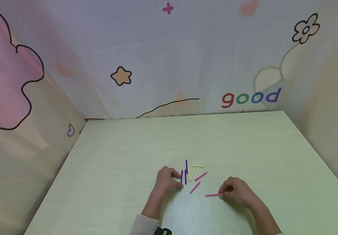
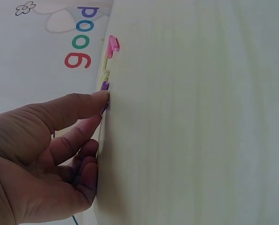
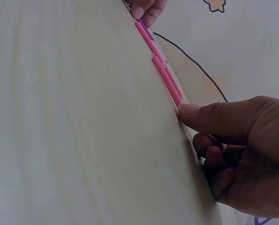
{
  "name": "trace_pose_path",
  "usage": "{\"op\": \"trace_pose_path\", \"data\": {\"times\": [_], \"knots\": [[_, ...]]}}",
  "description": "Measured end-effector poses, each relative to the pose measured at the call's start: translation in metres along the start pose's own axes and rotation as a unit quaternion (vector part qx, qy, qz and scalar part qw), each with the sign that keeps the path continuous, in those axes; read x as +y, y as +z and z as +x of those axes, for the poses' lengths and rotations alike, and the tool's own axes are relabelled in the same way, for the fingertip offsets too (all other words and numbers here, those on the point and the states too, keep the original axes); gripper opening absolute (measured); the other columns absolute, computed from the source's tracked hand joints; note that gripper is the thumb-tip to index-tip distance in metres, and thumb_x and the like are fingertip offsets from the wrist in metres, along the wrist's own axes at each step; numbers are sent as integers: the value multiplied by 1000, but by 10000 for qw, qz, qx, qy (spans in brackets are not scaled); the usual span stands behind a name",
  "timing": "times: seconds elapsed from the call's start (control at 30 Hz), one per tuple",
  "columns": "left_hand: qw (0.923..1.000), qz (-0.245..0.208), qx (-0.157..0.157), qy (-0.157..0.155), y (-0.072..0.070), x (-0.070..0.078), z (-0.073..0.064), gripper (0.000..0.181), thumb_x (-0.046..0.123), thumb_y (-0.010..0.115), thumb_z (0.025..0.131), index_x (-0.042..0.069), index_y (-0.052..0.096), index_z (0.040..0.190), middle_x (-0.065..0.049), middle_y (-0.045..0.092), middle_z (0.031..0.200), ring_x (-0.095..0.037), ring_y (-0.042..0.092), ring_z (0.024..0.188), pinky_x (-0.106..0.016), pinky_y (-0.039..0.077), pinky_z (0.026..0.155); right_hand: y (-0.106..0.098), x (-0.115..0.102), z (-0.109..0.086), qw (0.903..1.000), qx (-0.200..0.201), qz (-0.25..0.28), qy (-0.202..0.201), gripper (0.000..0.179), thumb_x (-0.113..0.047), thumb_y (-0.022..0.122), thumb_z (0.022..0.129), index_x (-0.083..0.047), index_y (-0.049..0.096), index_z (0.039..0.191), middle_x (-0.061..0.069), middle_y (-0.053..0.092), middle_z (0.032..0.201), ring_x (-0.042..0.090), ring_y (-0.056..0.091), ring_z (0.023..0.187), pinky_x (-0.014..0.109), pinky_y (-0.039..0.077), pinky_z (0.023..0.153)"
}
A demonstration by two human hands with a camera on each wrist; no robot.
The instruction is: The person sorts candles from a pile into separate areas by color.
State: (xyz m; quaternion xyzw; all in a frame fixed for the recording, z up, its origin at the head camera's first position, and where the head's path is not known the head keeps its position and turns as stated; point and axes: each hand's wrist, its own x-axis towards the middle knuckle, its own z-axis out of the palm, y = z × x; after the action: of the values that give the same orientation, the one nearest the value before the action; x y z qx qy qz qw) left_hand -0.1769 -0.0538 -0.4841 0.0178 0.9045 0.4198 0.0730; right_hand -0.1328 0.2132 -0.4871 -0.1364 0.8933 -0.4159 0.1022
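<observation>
My left hand (image 1: 166,180) pinches a thin purple candle (image 1: 182,174) between thumb and index finger, low over the table. Two more purple candles (image 1: 185,178) stand close to its right in the head view. My right hand (image 1: 237,192) holds a pink candle (image 1: 212,195) by its right end, the other end pointing left. Between the hands lie two slanted pink candles (image 1: 195,187) and several pale yellow candles (image 1: 197,166). In the right wrist view the held pink candle (image 3: 166,79) shows a small pale tip beside my thumb.
The pale wooden table (image 1: 121,147) extends on all sides of the candles. Behind it hangs a printed cloth (image 1: 157,49) with a star, a flower and the word "good". More cloth borders the table at left and right. A dark band (image 1: 163,231) circles the left wrist.
</observation>
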Motion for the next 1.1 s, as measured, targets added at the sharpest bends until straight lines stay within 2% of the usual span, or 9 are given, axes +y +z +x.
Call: {"op": "trace_pose_path", "data": {"times": [0.2,0.33,0.6,0.93,1.1], "knots": [[10000,30,9,31,-2,0,0,23,2,84,58,5,71,76,-3,51,79,-19,46,77,-34,41,71,-1,-3,0,10000,4,13,-45,8,-6,75,73,-9,69,76,-3,54,73,15,47,70,26,40,61],[9999,46,156,38,-4,-3,-1,16,0,78,60,5,71,74,-2,54,75,-18,49,75,-32,43,68,0,-5,1,9999,8,70,-142,7,-8,75,74,-8,69,78,-3,54,74,15,47,70,26,40,61],[9996,35,265,100,-3,-5,0,7,-1,72,64,5,70,67,3,59,65,-13,51,67,-28,44,60,2,-5,-1,9996,-96,262,-10,6,-8,74,76,-9,68,78,-1,54,76,17,47,71,25,40,61],[9996,-42,278,25,-2,1,1,5,3,74,64,6,71,66,3,59,66,-15,52,71,-30,45,65,-8,-10,2,9997,32,243,-82,3,-6,68,82,-7,66,80,-3,56,72,15,47,68,26,40,60],[9995,26,310,-45,1,0,-1,6,4,77,64,7,71,66,3,60,65,-14,52,69,-30,45,66,-9,-13,4,9994,194,253,-92,5,-1,65,80,-6,65,82,-2,56,73,15,48,69,26,41,60]]}}
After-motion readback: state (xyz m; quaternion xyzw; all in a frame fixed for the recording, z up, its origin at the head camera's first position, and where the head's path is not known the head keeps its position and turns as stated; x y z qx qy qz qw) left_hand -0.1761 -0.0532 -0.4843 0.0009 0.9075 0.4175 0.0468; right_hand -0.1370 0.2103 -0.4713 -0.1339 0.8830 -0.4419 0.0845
